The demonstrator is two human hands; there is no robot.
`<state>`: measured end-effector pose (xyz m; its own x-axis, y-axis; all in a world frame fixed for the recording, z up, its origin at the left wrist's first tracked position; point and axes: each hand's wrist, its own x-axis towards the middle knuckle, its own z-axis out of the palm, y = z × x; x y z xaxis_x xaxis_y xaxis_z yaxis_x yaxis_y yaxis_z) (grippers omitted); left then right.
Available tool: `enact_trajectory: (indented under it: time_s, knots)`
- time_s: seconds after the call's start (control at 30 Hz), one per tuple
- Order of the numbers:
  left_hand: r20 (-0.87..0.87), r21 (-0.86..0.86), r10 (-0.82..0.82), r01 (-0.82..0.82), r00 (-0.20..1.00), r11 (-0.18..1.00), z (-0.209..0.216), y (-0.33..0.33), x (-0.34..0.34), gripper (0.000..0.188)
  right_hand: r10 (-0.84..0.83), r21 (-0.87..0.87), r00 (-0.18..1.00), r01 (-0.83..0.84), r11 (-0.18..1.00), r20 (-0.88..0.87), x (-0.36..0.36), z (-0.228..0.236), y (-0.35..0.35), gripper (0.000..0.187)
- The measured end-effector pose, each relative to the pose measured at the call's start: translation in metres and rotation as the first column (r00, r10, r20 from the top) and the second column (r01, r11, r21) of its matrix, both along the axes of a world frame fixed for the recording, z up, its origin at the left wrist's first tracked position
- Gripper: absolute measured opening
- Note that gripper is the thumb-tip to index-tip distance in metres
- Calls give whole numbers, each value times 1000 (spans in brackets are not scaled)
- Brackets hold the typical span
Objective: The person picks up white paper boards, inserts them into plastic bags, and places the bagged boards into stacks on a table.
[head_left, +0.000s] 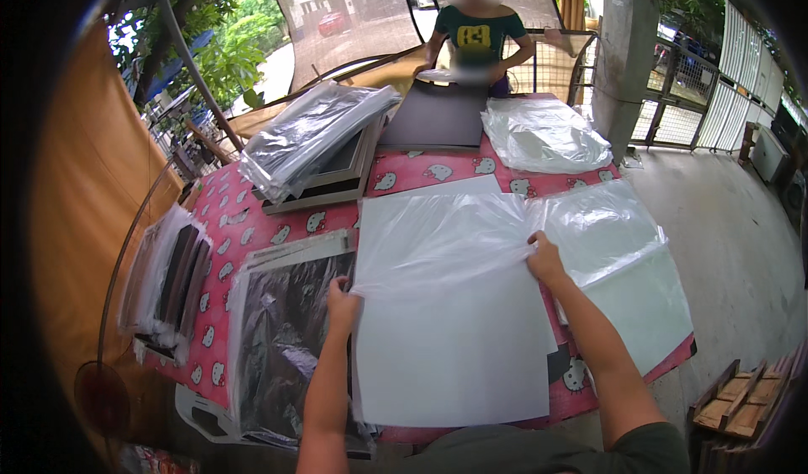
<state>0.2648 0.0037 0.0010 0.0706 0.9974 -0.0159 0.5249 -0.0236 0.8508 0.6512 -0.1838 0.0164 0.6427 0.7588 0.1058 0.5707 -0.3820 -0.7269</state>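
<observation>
A large white board (pixel 454 356) lies in front of me on the table. Clear plastic film (pixel 438 230) covers its far half, with a crumpled edge running across the middle. At the board's left side my left hand (pixel 342 304) is closed on the film's edge. My right hand (pixel 545 259) grips the same film at the right side, a little farther off. To the left lies a stack of dark panels in plastic (pixel 290 339). More pale boards partly under clear film (pixel 631 280) lie to the right.
A pink patterned tablecloth (pixel 220 285) covers the table. Plastic-wrapped frames (pixel 320 133) are piled at the far left, wrapped dark pieces (pixel 172 272) stand at the left edge. A dark panel (pixel 433 116) and folded plastic (pixel 543 133) lie far off. Someone in a green shirt (pixel 480 37) stands opposite.
</observation>
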Motion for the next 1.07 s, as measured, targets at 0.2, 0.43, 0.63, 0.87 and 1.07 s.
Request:
enact_trajectory:
  time_s: [0.2,0.43,0.63,0.87,1.07]
  knots:
    - [-210,175,-132,170,969,970,36,8,26,38,68,35,997,-67,997,-29,45,9,23,28]
    - [-266,58,-267,292,926,955,38,-63,-26,53,158,-46,951,-152,987,267,3,-20,-82,57]
    - [-234,-123,-224,200,946,972,46,-198,-86,51,194,48,969,-203,978,151,-96,-1,-191,41]
    - [520,-86,147,-120,841,989,40,-259,-79,28,282,65,947,-295,953,156,-132,-5,-264,46]
    - [484,124,349,-457,803,881,69,-251,-98,11,542,-169,835,-522,836,99,-159,-17,-262,75]
